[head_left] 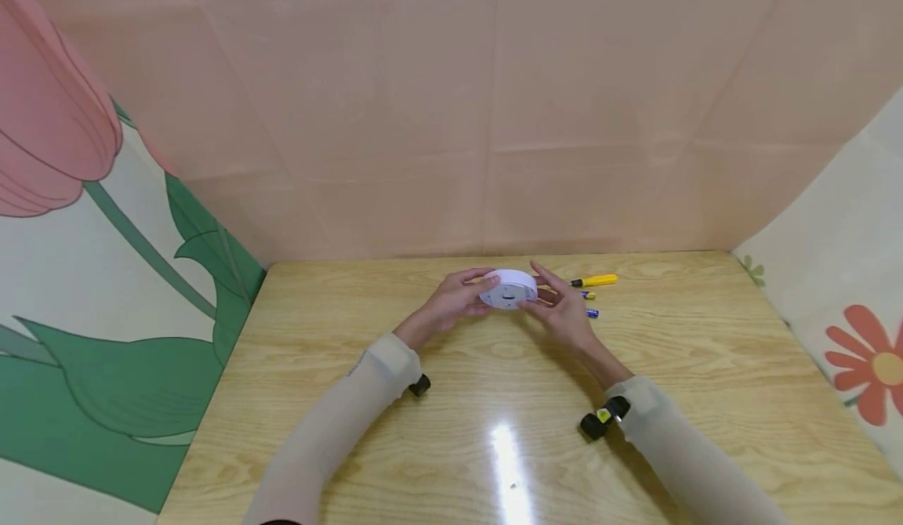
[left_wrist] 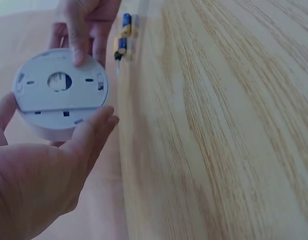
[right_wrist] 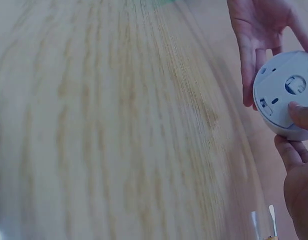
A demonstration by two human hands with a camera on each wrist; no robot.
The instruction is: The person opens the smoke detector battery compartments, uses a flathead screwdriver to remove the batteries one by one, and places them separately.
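Hands clasp white disc above table; screwdriver just right, open wood nearer.

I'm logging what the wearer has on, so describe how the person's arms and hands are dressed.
Both arms wear long, close-fitting beige sleeves down to the wrists. The left hand and right hand are bare: no gloves. A small black camera sits at the left wrist; the right wrist's black camera carries a yellow mark.

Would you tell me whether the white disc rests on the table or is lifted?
Lifted: both hands hold the disc above the table, its back facing the camera.
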